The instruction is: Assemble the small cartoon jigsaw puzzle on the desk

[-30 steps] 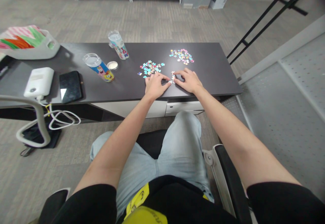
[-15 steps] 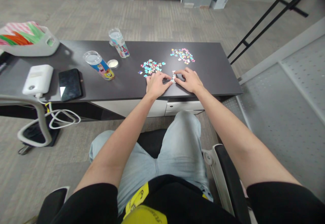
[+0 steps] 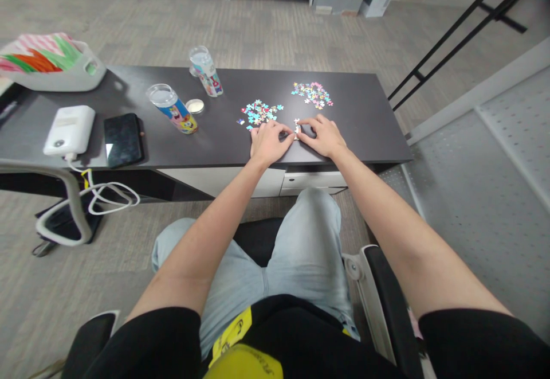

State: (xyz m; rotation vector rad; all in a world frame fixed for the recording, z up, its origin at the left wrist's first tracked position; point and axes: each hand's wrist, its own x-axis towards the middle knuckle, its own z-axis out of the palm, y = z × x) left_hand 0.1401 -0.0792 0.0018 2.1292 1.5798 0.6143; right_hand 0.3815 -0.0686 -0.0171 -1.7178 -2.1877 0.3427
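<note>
Small joined jigsaw puzzle pieces [image 3: 297, 122] lie on the dark tabletop between my two hands, partly hidden by the fingertips. My left hand [image 3: 270, 141] rests at their left side, thumb and index finger closed on a piece at the lower end. From the right, my right hand [image 3: 323, 136] has its thumb and index finger pressed to the same small group. Just beyond my left hand is a loose heap of mostly blue puzzle pieces [image 3: 258, 113]. A second heap of multicoloured puzzle pieces [image 3: 315, 94] lies farther back, beyond my right hand.
Two clear-topped printed canisters [image 3: 176, 113] [image 3: 210, 78] stand left of the heaps, with a round lid [image 3: 195, 106] beside them. Farther left are a black phone [image 3: 123, 141], a white power bank [image 3: 70, 129] with a cable [image 3: 112, 195], and a white basket [image 3: 64, 82].
The whole view has shifted slightly. Both hands stay around the puzzle pieces, and the left fingertips have moved a little at the lower end.
</note>
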